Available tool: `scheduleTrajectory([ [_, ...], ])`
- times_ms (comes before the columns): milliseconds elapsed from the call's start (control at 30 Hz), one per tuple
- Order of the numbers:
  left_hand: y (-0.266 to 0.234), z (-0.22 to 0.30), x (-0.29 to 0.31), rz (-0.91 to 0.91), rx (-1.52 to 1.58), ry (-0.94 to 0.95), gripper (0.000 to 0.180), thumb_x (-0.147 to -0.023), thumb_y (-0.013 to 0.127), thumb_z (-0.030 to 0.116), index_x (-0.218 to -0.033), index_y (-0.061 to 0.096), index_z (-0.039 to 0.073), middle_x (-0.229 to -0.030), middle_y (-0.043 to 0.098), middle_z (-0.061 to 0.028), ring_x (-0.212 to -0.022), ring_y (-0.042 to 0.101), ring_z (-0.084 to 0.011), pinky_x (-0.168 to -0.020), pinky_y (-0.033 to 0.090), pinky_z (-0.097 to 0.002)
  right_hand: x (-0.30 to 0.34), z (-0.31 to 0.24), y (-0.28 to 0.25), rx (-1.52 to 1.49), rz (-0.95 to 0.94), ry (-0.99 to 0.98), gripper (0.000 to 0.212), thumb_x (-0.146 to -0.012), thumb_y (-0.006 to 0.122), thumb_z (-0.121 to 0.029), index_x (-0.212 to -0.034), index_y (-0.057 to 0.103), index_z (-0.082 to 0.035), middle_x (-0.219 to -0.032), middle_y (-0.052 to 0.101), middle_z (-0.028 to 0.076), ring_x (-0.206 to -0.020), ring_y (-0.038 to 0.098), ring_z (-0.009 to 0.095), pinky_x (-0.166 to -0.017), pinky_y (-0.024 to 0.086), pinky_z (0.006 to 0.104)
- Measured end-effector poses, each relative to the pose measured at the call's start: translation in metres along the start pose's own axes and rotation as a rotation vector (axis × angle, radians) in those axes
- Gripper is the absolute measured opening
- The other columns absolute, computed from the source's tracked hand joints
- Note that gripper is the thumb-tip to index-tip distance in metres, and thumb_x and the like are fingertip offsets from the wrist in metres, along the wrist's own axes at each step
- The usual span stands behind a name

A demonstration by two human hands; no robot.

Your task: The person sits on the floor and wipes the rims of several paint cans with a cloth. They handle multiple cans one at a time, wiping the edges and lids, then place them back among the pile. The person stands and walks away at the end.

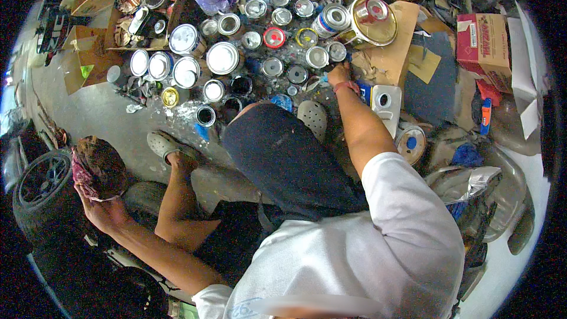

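My left hand [105,211] is out at the left, closed round the lower side of a dark brown rounded thing with a crumpled pink cloth [82,176] along its edge. What the dark thing is, I cannot make out. My right hand [338,74] reaches forward and down among paint cans, its fingers curled. Something small and bluish shows at its fingertips, too small to name. Just beyond it stand a small lidded can [336,51] and a grey-lidded can [317,57]. A white rectangular tin [385,105] stands beside my right wrist.
Several paint cans with white lids [222,58] crowd the floor ahead, with a large yellowish can [378,22] behind. Cardboard boxes [88,59] are at the far left, a red box [483,50] at the right. A wheel with a tyre [44,180] lies near my left hand.
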State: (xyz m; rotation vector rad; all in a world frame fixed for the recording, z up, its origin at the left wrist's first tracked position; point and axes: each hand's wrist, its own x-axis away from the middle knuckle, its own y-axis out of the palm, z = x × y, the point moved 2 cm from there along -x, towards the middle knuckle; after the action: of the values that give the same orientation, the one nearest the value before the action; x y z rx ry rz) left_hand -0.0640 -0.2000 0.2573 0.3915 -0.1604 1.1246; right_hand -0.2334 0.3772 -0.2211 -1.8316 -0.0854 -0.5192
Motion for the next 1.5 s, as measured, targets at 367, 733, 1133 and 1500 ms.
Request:
scheduleTrajectory([
  [367,0.015,-0.005,0.009,-0.133,-0.030,-0.017,0.052,-0.109,0.047,0.032,-0.155,0.045,0.007,-0.156,0.049,-0.0150,-0.142,0.048,-0.0366,-0.120,0.036,-0.0587,0.044,-0.031,-0.017,-0.170,-0.006,0.105,0.043,-0.093,0.065,-0.026,-0.119,0.068,0.009,-0.140,0.056,0.031,-0.140,0.044,0.042,-0.119,0.030,0.0510],
  [733,-0.028,-0.007,-0.032,-0.187,0.020,-0.056,0.052,-0.109,0.050,0.036,-0.152,0.050,0.008,-0.154,0.053,-0.0136,-0.140,0.050,-0.0363,-0.119,0.036,-0.0586,0.157,-0.040,-0.077,-0.590,0.449,-0.369,0.019,-0.088,0.076,-0.012,-0.102,0.073,-0.001,-0.117,0.068,0.016,-0.109,0.067,0.034,-0.098,0.053,0.0424],
  [1133,-0.047,-0.009,-0.043,-0.235,-0.093,0.086,0.053,-0.095,0.072,0.020,-0.141,0.057,-0.001,-0.151,0.055,-0.0145,-0.135,0.055,-0.0296,-0.117,0.043,-0.0386,0.172,-0.057,-0.121,-1.280,0.212,-0.204,0.036,-0.100,0.064,-0.001,-0.133,0.051,0.001,-0.118,0.064,0.011,-0.094,0.070,0.017,-0.080,0.060,0.0295],
  [1500,-0.047,-0.003,-0.035,-0.230,-0.079,0.060,0.047,-0.109,0.049,0.034,-0.146,0.055,0.004,-0.147,0.059,-0.0133,-0.133,0.057,-0.0333,-0.115,0.044,-0.0543,0.163,-0.074,-0.141,-0.809,0.346,-0.188,0.048,-0.087,0.080,-0.004,-0.130,0.060,-0.006,-0.119,0.060,0.007,-0.099,0.065,0.013,-0.082,0.055,0.0268],
])
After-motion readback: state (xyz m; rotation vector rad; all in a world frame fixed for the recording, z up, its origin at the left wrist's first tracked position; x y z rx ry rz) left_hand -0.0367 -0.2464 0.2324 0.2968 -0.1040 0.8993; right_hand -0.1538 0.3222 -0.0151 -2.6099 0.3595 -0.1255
